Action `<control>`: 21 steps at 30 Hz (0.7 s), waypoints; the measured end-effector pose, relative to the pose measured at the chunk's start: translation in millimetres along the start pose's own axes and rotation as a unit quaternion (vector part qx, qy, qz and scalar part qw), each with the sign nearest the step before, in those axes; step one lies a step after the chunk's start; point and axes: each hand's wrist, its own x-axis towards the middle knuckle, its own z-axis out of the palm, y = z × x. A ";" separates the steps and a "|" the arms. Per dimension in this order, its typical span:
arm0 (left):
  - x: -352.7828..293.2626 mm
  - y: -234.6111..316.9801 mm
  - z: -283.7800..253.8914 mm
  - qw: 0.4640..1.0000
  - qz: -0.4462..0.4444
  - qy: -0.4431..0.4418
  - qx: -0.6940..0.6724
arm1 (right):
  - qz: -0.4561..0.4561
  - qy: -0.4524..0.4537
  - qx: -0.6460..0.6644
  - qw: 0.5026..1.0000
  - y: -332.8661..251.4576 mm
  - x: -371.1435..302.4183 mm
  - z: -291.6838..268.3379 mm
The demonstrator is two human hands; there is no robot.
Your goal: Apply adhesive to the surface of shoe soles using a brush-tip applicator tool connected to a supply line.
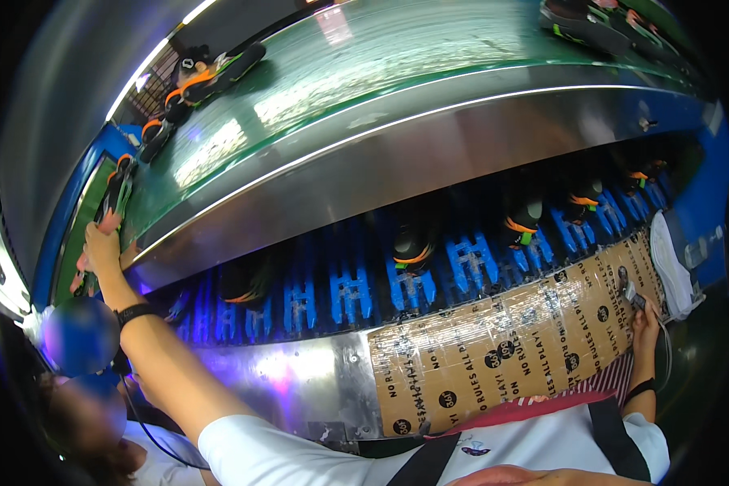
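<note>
My left hand [101,245] reaches far out to the left. Its fingers close on a dark sports shoe [120,188] with orange and pink parts, at the left end of the upper green conveyor; some of the grip is hidden. On the right, my right hand [646,326] holds a small grey and white handheld device [634,296] with a thin pale cable, close above the cardboard cover [470,364]. More dark shoes with orange trim, such as one shoe [413,247], sit on blue holders [350,293] in the lower machine.
A metal ledge [397,146] runs below the green belt [340,61], which carries further shoes [211,81]. Bare sheet metal [300,385] adjoins the cardboard. White cloth [671,267] hangs at the right end. Another person [150,445] is close by at lower left.
</note>
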 end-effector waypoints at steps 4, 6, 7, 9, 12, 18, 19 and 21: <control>-13.2 2.5 -15.2 0.998 0.028 -0.051 0.030 | -0.011 0.008 0.028 1.000 6.9 3.1 -5.7; -18.5 23.5 -30.5 0.995 0.045 -0.042 0.080 | -0.009 0.018 0.063 0.998 12.9 2.9 -17.4; -21.5 34.5 -37.5 0.993 0.047 -0.061 0.086 | -0.007 0.020 0.079 0.997 13.2 1.4 -19.4; -29.3 36.7 -58.5 0.992 -0.032 -0.118 -0.004 | 0.006 0.005 0.099 0.995 7.5 -0.8 -8.9; -17.9 3.8 -25.6 0.989 -0.036 -0.082 -0.121 | 0.013 -0.003 0.117 0.993 6.3 2.7 -0.4; -74.8 97.6 -103.4 0.909 0.006 0.227 -0.350 | 0.022 -0.022 0.127 0.991 -2.0 0.3 3.3; -84.7 107.8 -116.2 0.821 -0.030 0.334 -0.463 | 0.021 -0.023 0.132 0.991 -2.4 1.5 3.1; -106.9 116.5 -156.6 0.777 -0.092 0.396 -0.481 | 0.034 -0.024 0.131 0.990 -6.5 -3.0 0.9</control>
